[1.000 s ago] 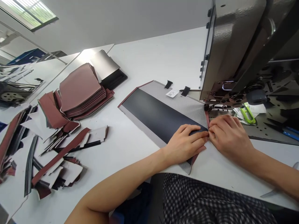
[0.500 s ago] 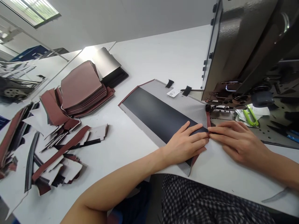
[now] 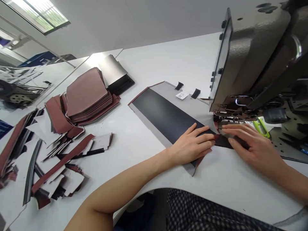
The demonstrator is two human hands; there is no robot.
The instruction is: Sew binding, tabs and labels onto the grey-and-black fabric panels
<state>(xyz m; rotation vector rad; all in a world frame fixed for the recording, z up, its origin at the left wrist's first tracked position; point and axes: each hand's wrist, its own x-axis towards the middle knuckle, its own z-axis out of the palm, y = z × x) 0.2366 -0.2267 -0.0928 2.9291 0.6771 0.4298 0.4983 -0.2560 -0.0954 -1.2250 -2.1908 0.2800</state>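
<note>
A grey fabric panel [image 3: 173,93] with a wide black strip [image 3: 162,114] and maroon edging lies on the white table, its right edge under the sewing machine [image 3: 250,54]. My left hand [image 3: 193,144] rests flat on the black strip near the panel's right end, fingers stretched out. Beside the needle area, my right hand [image 3: 255,142] has its fingers extended and the thumb apart, at the machine bed just right of the maroon edge. Nothing shows gripped in it, though its palm side is hidden. A white label [image 3: 182,95] and two black tabs sit along the panel's far edge.
Stacked maroon pieces [image 3: 86,91] stand at the left, with black sheets [image 3: 121,84] behind them. Maroon, black and white offcuts [image 3: 69,179] lie scattered at the front left. A lime-green tool [image 3: 261,127] lies behind my right hand.
My right hand has let go of the panel's maroon edge and moved slightly right, its thumb and fingers now apart. My left hand stays on the panel. The view has shifted slightly.
</note>
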